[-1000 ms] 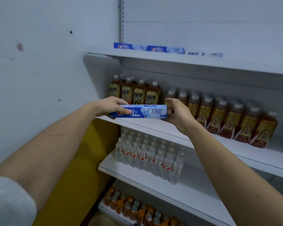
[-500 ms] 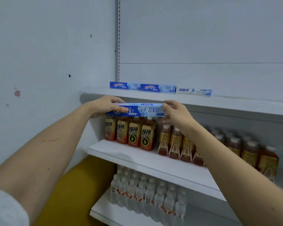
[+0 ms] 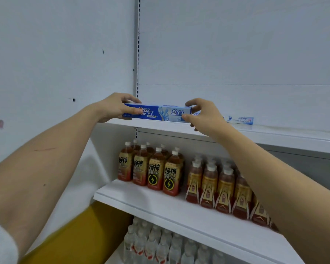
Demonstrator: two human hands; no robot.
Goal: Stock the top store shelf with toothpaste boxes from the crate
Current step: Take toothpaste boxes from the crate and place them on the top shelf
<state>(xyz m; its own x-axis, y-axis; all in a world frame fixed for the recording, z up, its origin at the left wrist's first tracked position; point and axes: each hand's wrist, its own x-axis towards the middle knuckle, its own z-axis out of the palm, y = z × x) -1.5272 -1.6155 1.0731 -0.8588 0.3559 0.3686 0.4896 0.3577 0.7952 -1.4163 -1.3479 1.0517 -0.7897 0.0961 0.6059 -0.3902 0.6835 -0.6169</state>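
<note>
While both hands are pinching its ends, left hand (image 3: 113,107) & right hand (image 3: 202,116), the long blue cardboard toothpaste box (image 3: 158,113) is hovering just above the white top shelf (image 3: 274,135) front edge, long axis running parallel w/ that edge; both hands equally near.

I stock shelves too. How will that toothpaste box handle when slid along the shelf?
The toothpaste box looks stiff: it spans straight between the left hand and right hand. Probably light. Its flat sides should slide on the top shelf, not roll.
</note>
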